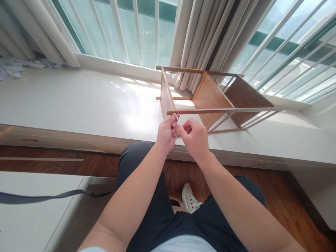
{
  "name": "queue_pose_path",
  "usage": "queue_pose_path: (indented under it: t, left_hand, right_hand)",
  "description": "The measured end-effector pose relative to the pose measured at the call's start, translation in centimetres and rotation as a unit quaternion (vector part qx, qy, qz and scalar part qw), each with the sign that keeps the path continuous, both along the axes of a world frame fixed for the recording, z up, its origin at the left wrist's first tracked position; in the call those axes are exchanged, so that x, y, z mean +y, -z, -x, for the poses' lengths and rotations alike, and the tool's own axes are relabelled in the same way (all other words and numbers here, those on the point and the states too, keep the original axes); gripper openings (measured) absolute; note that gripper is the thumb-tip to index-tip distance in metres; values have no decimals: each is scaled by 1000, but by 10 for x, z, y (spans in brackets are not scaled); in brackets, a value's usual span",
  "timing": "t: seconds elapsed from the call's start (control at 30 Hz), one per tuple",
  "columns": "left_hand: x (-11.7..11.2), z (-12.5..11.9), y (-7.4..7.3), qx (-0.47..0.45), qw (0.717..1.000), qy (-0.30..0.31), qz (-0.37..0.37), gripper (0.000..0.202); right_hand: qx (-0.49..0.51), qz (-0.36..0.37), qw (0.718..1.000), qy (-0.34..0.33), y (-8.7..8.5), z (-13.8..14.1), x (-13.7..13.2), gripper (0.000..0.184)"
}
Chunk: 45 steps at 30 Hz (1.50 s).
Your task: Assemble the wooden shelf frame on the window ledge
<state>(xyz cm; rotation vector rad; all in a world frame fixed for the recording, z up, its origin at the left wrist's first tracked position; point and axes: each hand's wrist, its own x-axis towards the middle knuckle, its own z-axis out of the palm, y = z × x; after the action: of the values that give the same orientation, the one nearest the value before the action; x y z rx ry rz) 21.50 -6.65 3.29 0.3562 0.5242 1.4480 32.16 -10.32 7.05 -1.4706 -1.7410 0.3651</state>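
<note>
A small bamboo shelf rack point(210, 94) lies on its side on the white window ledge point(78, 101). Just below the near end of its front rail, my left hand point(167, 132) is closed in a pinch around a thin metal piece, perhaps a hex key point(177, 119), which points up toward the rail. My right hand point(195, 137) is closed right beside it, fingertips meeting the left hand's; what it holds is hidden.
Beige curtains point(199, 38) hang behind the rack, in front of barred windows. Crumpled paper point(13, 68) lies at the ledge's far left. A white surface point(34, 210) with a dark strap is at lower left. My knees and a white shoe point(190, 199) are above wooden floor.
</note>
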Motion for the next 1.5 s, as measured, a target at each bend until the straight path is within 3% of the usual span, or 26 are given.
queue_pose_path:
  t: [0.1, 0.27, 0.6, 0.7, 0.87, 0.97, 1.1, 1.2, 1.27, 1.37, 1.5]
  left_hand:
    - [0, 0, 0, 2, 1000, 4, -4, 39]
    - [0, 1, 0, 4, 1000, 9, 4, 40]
    - [-1, 1, -2, 2, 1000, 8, 21, 33]
    - [0, 1, 0, 2, 1000, 7, 21, 35]
    - [1, 0, 2, 2, 1000, 4, 9, 38]
    - [0, -1, 1, 7, 1000, -6, 8, 39]
    - [-1, -1, 2, 21, 1000, 0, 10, 42]
    - [-1, 0, 3, 27, 1000, 4, 7, 44]
    - [-1, 1, 4, 26, 1000, 0, 3, 45]
    - [0, 2, 3, 21, 1000, 4, 1, 46]
    - [0, 2, 3, 17, 1000, 15, -1, 46]
  right_hand:
    - [-72, -57, 996, 11, 2, -2, 1, 22]
    - [-105, -142, 984, -7, 7, -4, 3, 22]
    - [-139, -157, 978, -26, 9, -2, 4, 26]
    - [-84, -130, 987, -31, 11, -2, 4, 25]
    - [106, -16, 994, -29, 9, 2, 2, 31]
    - [261, 70, 962, -47, 9, 8, 1, 34]
    - [454, 174, 870, -80, 10, 16, 2, 38]
    - [537, 238, 804, -92, 11, 18, 2, 39]
    - [564, 269, 775, -98, 11, 17, 3, 39]
    - [578, 295, 755, -99, 10, 14, 4, 41]
    - [576, 284, 760, -99, 10, 14, 3, 46]
